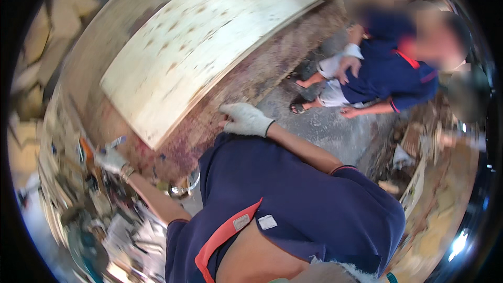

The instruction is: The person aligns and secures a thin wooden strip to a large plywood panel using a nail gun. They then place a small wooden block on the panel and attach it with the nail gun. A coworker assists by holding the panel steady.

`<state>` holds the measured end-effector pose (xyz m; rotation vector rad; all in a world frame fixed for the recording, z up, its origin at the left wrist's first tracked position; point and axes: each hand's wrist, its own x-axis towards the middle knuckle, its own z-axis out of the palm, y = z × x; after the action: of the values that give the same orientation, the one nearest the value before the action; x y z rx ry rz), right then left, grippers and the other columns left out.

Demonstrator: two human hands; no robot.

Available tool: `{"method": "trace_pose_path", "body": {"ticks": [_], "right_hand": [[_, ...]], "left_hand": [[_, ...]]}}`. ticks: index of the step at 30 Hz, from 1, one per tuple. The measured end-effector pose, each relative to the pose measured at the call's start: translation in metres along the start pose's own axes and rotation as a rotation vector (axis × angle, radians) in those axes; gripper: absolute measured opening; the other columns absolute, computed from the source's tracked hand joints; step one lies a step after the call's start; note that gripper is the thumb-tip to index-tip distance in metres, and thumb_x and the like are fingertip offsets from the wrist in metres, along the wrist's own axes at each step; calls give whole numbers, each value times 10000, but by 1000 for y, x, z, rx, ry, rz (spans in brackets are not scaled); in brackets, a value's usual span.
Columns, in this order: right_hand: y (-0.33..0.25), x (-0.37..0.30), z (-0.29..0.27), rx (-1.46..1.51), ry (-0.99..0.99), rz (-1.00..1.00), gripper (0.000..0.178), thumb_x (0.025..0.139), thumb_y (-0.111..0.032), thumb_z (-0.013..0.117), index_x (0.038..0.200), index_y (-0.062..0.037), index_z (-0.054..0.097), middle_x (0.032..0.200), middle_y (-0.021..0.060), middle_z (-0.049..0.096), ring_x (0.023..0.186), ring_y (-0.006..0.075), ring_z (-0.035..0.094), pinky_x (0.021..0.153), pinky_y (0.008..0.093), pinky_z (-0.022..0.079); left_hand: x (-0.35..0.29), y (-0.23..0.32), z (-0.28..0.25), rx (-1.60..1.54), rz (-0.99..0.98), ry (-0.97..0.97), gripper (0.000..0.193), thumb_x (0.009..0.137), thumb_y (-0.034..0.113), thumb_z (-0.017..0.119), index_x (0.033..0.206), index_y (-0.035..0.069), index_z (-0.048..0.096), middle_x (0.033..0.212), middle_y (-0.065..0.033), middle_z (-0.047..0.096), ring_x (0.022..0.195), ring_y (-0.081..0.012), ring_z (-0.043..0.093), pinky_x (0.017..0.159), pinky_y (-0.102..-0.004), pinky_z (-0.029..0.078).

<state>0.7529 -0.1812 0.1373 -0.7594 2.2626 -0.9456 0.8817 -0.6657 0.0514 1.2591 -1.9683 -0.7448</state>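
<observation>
My left hand (111, 160), in a pale work glove, is closed at the left end of the worktable (126, 120). A small white-and-blue piece (116, 141) sticks out by its fingers, and an orange object (85, 151) lies right beside them. Blur hides which of these it grips. My right hand (247, 118), gloved too, hovers at or rests on the table's near edge, fingers pointing left and slightly apart, with nothing visible in them. Beyond both hands a stack of pale, brown-spotted wood veneer sheets (209, 36) lies across the table.
A person (387, 68) in a dark blue shirt stands to the right on the grey floor (314, 126), near the table. Scrap wood and clutter (120, 230) fill the lower left. More wood pieces (414, 141) lie at the right. A shiny round metal object (178, 191) sits by my left forearm.
</observation>
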Motion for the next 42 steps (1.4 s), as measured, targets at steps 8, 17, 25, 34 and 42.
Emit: {"method": "trace_pose_path", "body": {"ticks": [8,17,25,34,42], "right_hand": [[23,19,0,601,-229,-50,437,974,-294,634,1237,38,526,874,92,672,790,165,640,700,300,508],[70,6,-25,773,-133,180,272,997,-259,641,818,-57,613,640,11,596,548,78,555,498,243,433],[90,-11,-43,837,-182,147,247,973,-232,672,809,-57,612,646,1,602,518,70,547,470,232,417],[107,-26,-54,842,-44,111,246,954,-281,674,823,-74,663,665,-10,602,551,64,513,489,215,355],[119,-14,-44,933,-153,107,175,991,-182,639,883,-44,629,662,8,592,523,79,509,480,226,373]], "left_hand": [[-258,187,41,-798,-365,-921,124,928,123,689,979,11,675,814,-44,669,689,-118,621,647,-265,513],[-332,223,42,-229,-48,-1060,177,969,154,622,1005,-10,680,735,-24,640,632,-96,530,598,-261,440],[-369,223,50,-237,89,-1079,344,1053,342,481,1018,41,644,700,-11,554,636,-112,502,598,-307,433],[-389,239,57,-444,-98,-1102,394,1042,377,497,1035,25,675,722,-34,594,664,-126,552,638,-314,474],[-403,223,71,-776,-564,-1151,275,1059,261,499,1068,25,640,702,21,504,567,-73,474,488,-237,421]]}}
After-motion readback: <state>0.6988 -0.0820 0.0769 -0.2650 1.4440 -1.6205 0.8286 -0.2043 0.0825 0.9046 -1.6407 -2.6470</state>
